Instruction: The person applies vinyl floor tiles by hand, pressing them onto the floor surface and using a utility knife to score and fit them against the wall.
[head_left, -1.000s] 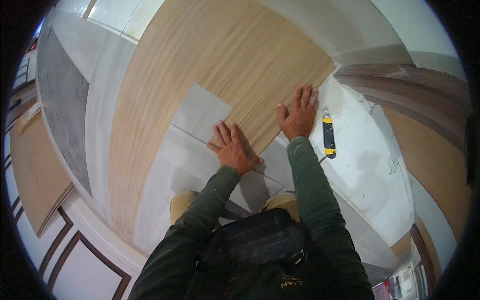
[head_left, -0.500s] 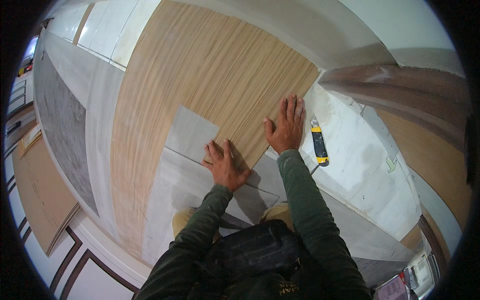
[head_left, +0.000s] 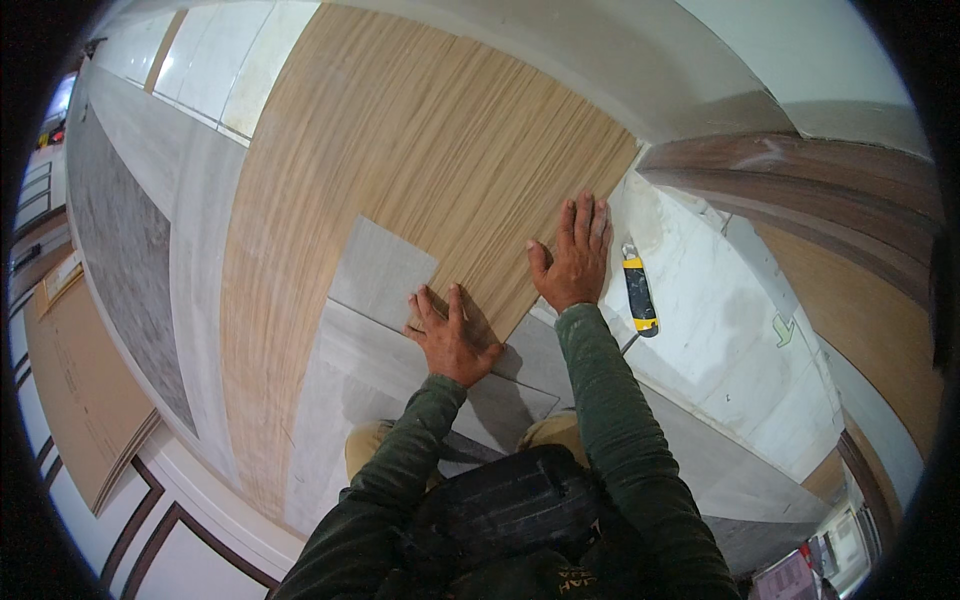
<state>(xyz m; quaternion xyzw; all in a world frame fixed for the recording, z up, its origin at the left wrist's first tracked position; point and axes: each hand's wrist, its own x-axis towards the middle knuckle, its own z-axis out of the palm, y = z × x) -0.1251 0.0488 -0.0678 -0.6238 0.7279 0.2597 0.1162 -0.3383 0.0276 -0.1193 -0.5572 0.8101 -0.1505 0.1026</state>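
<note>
Both palms down, fingers spread, rests left hand (head_left: 455, 340) across the seam of gray piece (head_left: 380, 265) and wood-grain flooring (head_left: 420, 150), right hand (head_left: 574, 262) near the flooring's edge. Has the flooring ahead, left of the cutter (head_left: 639, 295).

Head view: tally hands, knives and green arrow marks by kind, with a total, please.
Hands: 2, the left hand and the right hand
Yellow-and-black utility knife: 1
Green arrow mark: 1
Total: 4
</note>
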